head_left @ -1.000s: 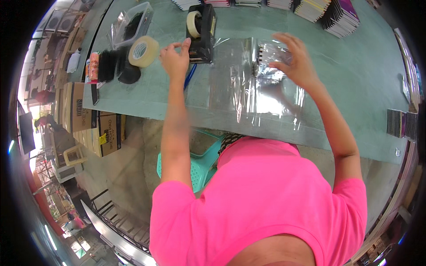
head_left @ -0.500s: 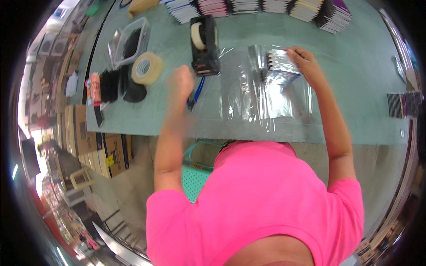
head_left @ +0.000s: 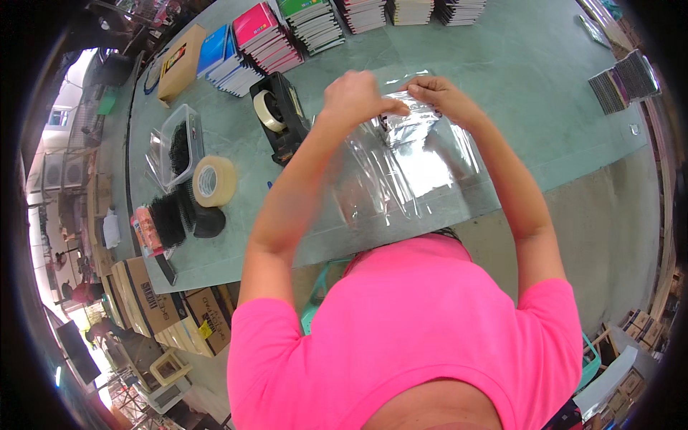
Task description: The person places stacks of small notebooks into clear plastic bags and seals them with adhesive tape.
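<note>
A small spiral-bound notebook (head_left: 412,129), wrapped in shiny clear plastic film (head_left: 369,179), lies before me on the green table. My right hand (head_left: 446,100) pinches the film at the notebook's upper right edge. At its upper left is my left hand (head_left: 355,99), slightly blurred, fingers curled and thumb pointing toward the notebook; anything between those fingers is too small to make out. Left of that hand stands a black tape dispenser (head_left: 290,107) with a roll of tape. A blue tip (head_left: 270,185) peeks out beside my left forearm, which hides the rest.
Stacks of spiral notebooks (head_left: 312,29) line the far side. To the left are a large tape roll (head_left: 215,181), a clear plastic box (head_left: 188,118) of black binding pieces and a cardboard box (head_left: 180,64). Another small notebook stack (head_left: 623,82) stands far right.
My left hand has moved from beside the tape dispenser rightward to the wrapped notebook. My right hand stays at the notebook. The view has turned, showing more of the table's left side.
</note>
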`<state>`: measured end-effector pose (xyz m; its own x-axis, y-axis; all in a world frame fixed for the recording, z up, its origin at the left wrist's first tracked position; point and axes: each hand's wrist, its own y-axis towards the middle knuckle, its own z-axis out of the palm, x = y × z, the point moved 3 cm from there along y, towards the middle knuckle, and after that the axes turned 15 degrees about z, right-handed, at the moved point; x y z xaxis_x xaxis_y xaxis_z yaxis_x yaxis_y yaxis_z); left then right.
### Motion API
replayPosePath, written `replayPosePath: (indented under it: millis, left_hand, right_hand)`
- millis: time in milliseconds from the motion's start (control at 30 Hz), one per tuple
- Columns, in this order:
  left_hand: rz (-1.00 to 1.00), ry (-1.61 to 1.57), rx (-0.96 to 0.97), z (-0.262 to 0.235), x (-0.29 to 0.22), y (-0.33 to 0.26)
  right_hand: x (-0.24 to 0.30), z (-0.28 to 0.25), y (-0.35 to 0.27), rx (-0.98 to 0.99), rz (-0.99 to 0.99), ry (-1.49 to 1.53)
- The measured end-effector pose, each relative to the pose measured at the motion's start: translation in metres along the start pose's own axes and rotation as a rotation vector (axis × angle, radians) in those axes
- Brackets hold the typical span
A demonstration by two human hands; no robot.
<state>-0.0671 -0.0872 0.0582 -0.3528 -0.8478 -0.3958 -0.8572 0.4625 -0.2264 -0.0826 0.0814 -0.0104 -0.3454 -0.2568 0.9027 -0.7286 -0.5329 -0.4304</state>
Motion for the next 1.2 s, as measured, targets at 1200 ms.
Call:
replayPosePath:
  millis: [1200]
  left_hand:
    - [0.981,-0.069,-0.148,0.251,-0.306,0.104]
  right_hand:
    - [-0.034,-0.525,-0.319,-1.684,0.294,-1.124]
